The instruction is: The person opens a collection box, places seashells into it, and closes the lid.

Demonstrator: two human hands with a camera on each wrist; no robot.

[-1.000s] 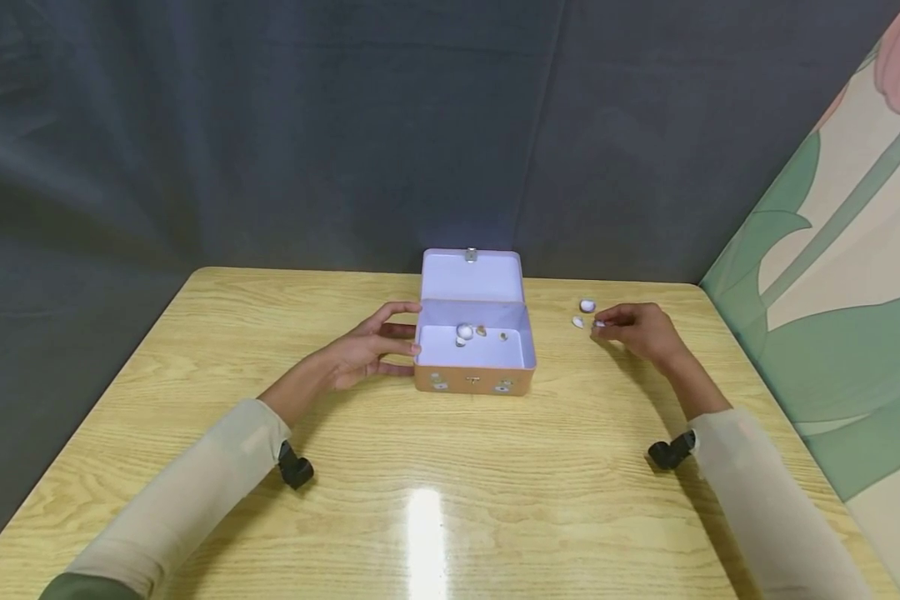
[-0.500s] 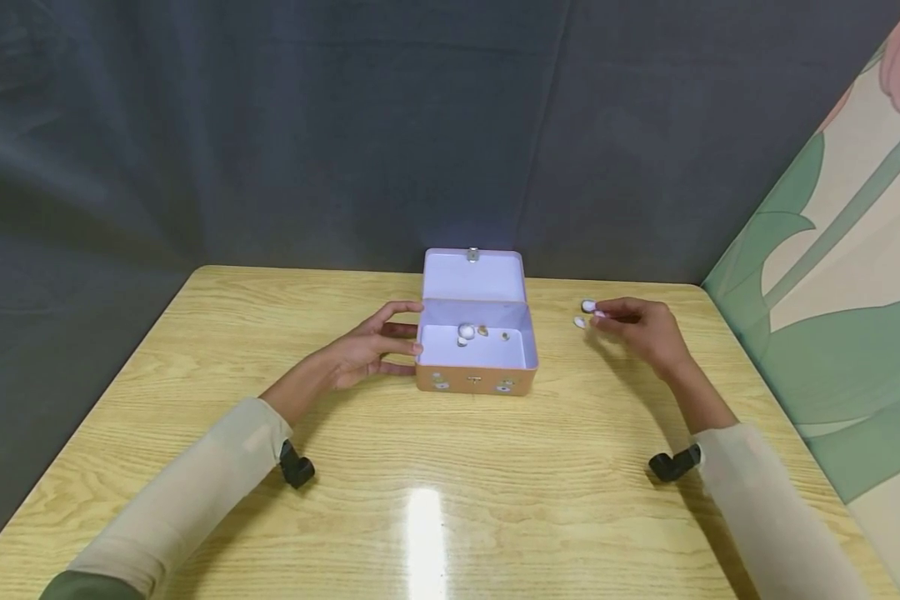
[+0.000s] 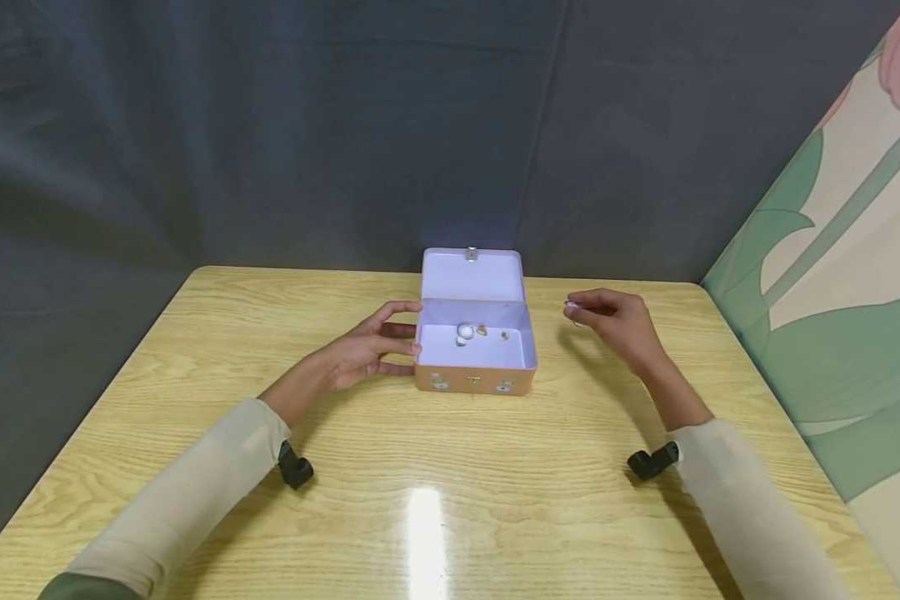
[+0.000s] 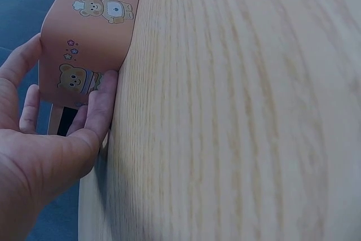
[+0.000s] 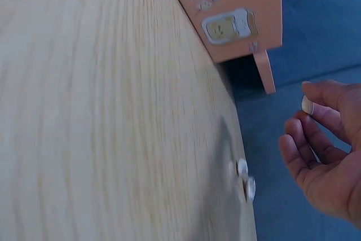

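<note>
Shell (image 5: 307, 105) pinched between thumb and finger of the right hand (image 3: 621, 321), raised to the right of the box (image 3: 450, 381); left hand (image 3: 356, 352) spread, touching the box's side. Best served by light pinching and gentle, steady bracing.

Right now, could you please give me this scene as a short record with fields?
Surface: light wood-grain table
Container: orange tin box with pale lilac interior, lid open
Inside it: four small shell-like pieces, white and brownish
Left hand: touches the box's left side
Right hand: pinches a small off-white shell-like piece, right of the box
On the table: two small white shell-like pieces
</note>
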